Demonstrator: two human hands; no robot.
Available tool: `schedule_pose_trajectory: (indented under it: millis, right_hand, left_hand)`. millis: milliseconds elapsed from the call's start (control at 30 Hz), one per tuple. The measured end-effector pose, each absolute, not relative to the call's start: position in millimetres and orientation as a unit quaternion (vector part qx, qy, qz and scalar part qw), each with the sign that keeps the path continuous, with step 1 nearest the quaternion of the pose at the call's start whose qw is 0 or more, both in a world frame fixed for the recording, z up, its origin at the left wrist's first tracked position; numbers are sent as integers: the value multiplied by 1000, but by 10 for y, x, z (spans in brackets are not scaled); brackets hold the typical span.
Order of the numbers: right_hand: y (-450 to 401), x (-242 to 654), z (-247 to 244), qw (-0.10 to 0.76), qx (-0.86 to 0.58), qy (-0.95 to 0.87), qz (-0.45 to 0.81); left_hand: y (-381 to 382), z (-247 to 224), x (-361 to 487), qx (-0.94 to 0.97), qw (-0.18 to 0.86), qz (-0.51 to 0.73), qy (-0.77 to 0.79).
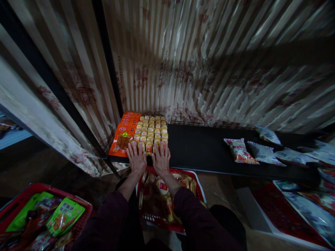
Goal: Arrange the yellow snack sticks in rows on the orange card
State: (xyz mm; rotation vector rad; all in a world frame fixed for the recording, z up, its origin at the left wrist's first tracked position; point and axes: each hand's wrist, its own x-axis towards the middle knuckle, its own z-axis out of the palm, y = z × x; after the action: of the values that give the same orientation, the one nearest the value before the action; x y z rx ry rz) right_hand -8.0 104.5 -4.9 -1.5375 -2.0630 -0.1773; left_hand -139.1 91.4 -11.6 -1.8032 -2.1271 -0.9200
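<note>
Rows of small yellow wrapped snack packs (pixel 150 130) stand close together at the left end of a black shelf (pixel 193 146). My left hand (pixel 136 158) lies with its fingers stretched out on the front left packs. Beside it, my right hand (pixel 161 158) rests its spread fingers on the front right packs. Neither hand is wrapped around a pack. Overlapping orange snack bags (pixel 121 134) lie to the left of the packs, touching or very near them. The packs under my fingers are partly hidden.
Below my hands is a red and white basket (pixel 202 191) of packaged snacks. Another red basket (pixel 86 202) with green pouches (pixel 64 216) stands at lower left. Chip bags (pixel 240 150) lie on the shelf's right. A dark post (pixel 107 52) and striped curtain (pixel 183 69) border the shelf.
</note>
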Motion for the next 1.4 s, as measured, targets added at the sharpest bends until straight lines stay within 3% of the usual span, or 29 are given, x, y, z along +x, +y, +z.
schedule_pose_trajectory:
  millis: [467,1400]
  right_hand:
    - [1203,-144,-26,243,-627,-739,-51]
    - [1216,-143,-34,274,-612,-740,-39]
  left_hand:
    - [1007,-40,-1431,-653,82,-274,-702]
    - [1037,-118,-1444,-657,101,-286,-690]
